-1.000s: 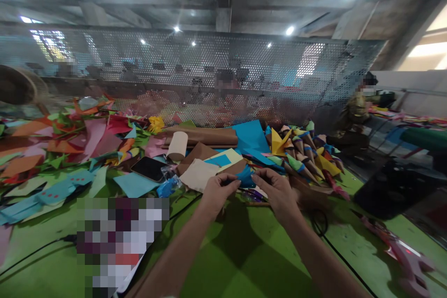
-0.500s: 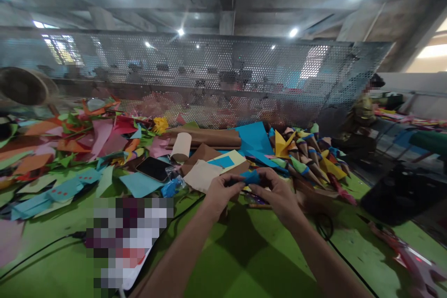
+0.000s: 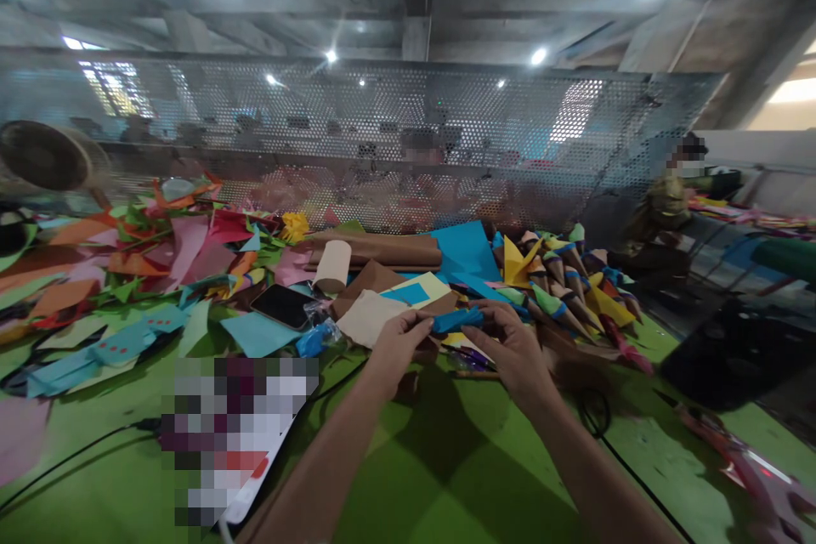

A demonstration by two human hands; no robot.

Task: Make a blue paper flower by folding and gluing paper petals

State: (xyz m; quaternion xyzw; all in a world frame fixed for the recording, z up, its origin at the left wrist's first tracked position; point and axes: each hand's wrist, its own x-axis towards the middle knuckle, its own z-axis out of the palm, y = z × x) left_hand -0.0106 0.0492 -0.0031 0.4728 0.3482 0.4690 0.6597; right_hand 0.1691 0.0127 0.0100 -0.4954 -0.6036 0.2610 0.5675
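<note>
A small piece of blue paper point(image 3: 456, 320), folded or curled, is stretched between my hands above the green table point(image 3: 408, 476). My left hand point(image 3: 396, 348) pinches its left end between thumb and fingers. At the other end, my right hand point(image 3: 513, 344) is closed on the paper, thumb below and fingers above. Behind the hands lie a cream paper sheet point(image 3: 370, 316) and a pale yellow card point(image 3: 428, 289) with a blue rectangle on it. Several pens point(image 3: 475, 361) rest on the table just below the paper.
Coloured paper scraps point(image 3: 191, 251) heap up at the left, near a dark phone point(image 3: 280, 306) and a cream roll point(image 3: 332, 266). Several brown paper cones point(image 3: 564, 280) pile at the right. A glue gun point(image 3: 752, 467) lies front right. A perforated metal screen point(image 3: 357, 144) stands behind.
The blue paper shows more of its length between my hands, which have moved slightly apart. Both hands keep their hold. The surrounding things lie as before.
</note>
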